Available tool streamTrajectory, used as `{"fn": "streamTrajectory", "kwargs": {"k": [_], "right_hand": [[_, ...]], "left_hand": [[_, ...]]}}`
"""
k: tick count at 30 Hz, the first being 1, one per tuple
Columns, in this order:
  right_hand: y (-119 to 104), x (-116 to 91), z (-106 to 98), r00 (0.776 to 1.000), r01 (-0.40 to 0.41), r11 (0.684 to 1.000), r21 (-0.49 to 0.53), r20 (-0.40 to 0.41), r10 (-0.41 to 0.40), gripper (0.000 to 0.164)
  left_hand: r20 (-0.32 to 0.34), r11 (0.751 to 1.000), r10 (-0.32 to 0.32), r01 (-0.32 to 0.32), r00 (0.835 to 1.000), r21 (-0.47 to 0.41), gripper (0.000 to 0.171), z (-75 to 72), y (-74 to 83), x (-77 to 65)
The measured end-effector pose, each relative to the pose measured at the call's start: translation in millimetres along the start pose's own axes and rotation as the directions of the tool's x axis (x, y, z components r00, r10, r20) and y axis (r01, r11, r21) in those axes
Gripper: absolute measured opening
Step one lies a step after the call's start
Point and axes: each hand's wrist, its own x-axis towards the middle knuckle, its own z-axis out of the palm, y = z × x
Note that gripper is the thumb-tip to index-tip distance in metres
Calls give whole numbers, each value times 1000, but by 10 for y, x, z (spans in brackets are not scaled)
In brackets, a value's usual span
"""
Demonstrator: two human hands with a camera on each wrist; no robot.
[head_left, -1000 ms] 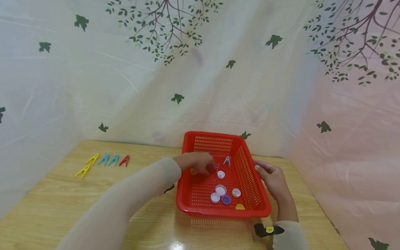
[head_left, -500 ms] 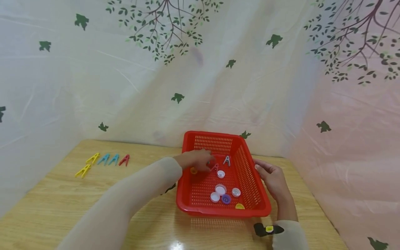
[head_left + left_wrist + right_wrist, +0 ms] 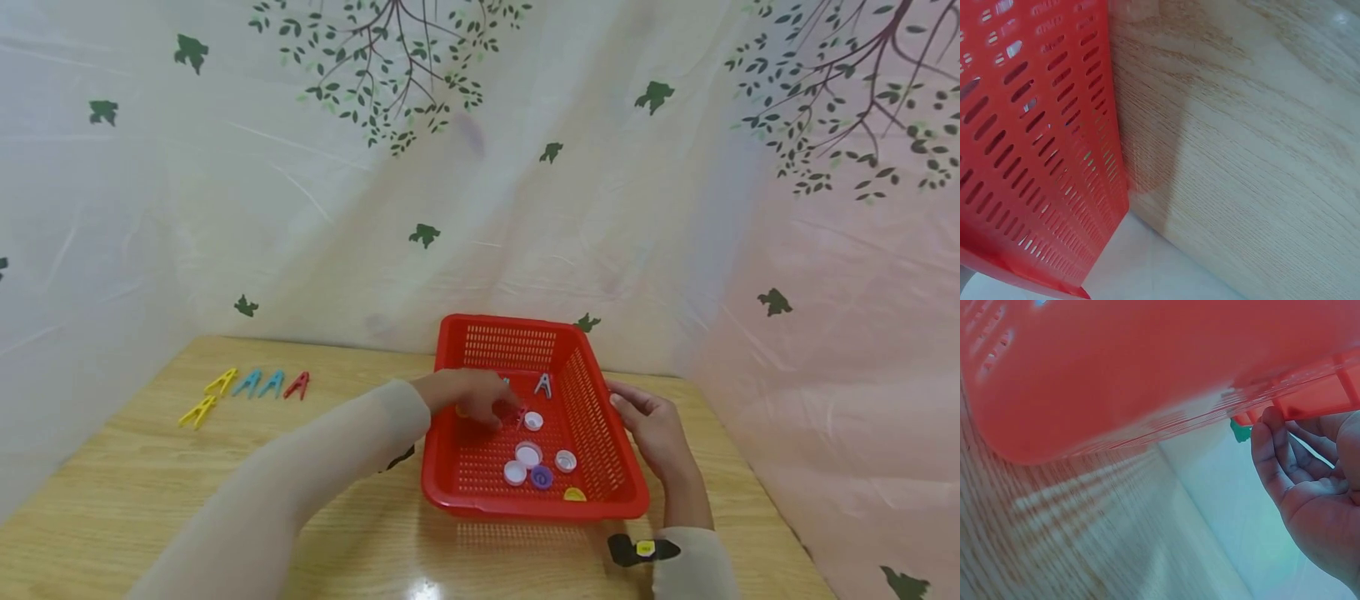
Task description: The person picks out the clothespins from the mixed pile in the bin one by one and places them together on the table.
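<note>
My left hand (image 3: 483,398) reaches over the near-left wall into a red plastic basket (image 3: 525,510). Its fingertips touch a red clothespin (image 3: 521,414) on the basket floor, the thumb apart from them. Right beside that clothespin lies a white bottle cap (image 3: 533,421). With fingers at the rim, my right hand (image 3: 656,429) grips the basket's right side; the right wrist view shows those fingers (image 3: 1270,434) curled under the lip. A grey clothespin (image 3: 543,385) lies farther back inside. The left wrist view shows mostly the slotted basket wall (image 3: 1041,144).
Nearer the basket's front lie several white caps, a purple cap (image 3: 542,477) and a yellow cap (image 3: 574,494). Left on the wooden table (image 3: 360,533) are two yellow clothespins (image 3: 198,411), two blue ones (image 3: 272,383) and a red one (image 3: 297,385). A leaf-printed curtain (image 3: 337,208) hangs behind.
My left hand has shifted slightly toward me and right within the basket. The red clothespin has turned and moved a little toward me, and the white cap beside it has slid slightly right.
</note>
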Motion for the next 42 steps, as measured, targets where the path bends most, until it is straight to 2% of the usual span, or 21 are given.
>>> {"fn": "streamTrajectory", "kwargs": {"k": [3, 9, 13, 16, 19, 31, 34, 42], "right_hand": [[-13, 2, -2, 1000, 2, 1000, -7, 1, -2, 53], [-14, 6, -5, 1000, -2, 1000, -3, 3, 2, 54], [-6, 6, 0, 1000, -1, 1000, 6, -2, 1, 54], [1, 7, 1, 1000, 2, 1000, 10, -5, -2, 54], [5, 8, 2, 1000, 2, 1000, 11, -6, -2, 54], [-1, 11, -8, 1000, -19, 1000, 6, -1, 19, 55], [-12, 10, -15, 1000, -17, 1000, 13, 0, 17, 55], [-1, 17, 3, 1000, -7, 1000, 6, -4, 7, 55]], "left_hand": [[11, 998, 47, -48, 999, 37, 53, -1, 32, -43], [24, 992, 100, -102, 995, 69, 50, 2, 60, -83], [-12, 991, 125, -124, 992, 53, 45, -9, 57, -75], [-76, 994, 108, -107, 991, 26, 41, -18, 59, -56], [-120, 998, 59, -59, 991, 2, 42, -15, 60, -36], [-125, 997, -69, 64, 990, -48, 41, 39, 48, 75], [-126, 997, -67, 61, 990, -57, 41, 45, 73, 69], [-125, 1000, -29, 28, 992, -8, 37, 46, 109, 48]]}}
